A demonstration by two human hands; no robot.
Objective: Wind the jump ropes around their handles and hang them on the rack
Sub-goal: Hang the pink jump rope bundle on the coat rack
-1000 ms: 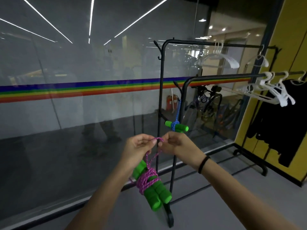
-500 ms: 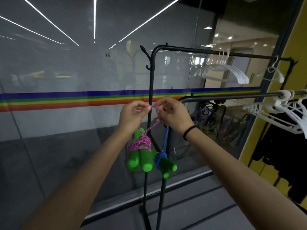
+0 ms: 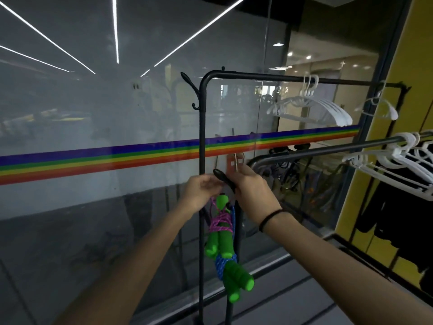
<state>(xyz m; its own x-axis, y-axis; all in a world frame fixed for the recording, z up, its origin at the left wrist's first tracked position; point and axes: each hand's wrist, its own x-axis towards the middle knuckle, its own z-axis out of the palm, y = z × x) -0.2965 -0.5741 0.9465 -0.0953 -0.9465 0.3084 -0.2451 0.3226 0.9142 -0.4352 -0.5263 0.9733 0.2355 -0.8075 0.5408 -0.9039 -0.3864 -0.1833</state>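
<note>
Nearest me, my left hand (image 3: 201, 193) pinches the loop of the pink jump rope (image 3: 221, 222) just left of the hook (image 3: 222, 178) on the black rack (image 3: 328, 150). My right hand (image 3: 250, 191) curls just right of the hook; I cannot tell what it clamps. Below the hook, the pink jump rope hangs wound round its green handles (image 3: 220, 245), touching the blue jump rope (image 3: 221, 266) lower down. Beyond the hook are white hangers (image 3: 311, 106), then the rainbow-striped glass wall (image 3: 93, 158).

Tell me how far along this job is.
Done: the blue jump rope is wound and hangs from the rack. In hand: the wound pink jump rope, its cord held by the left hand at the black hook, right hand alongside. Left: loop it on and let go.
</note>
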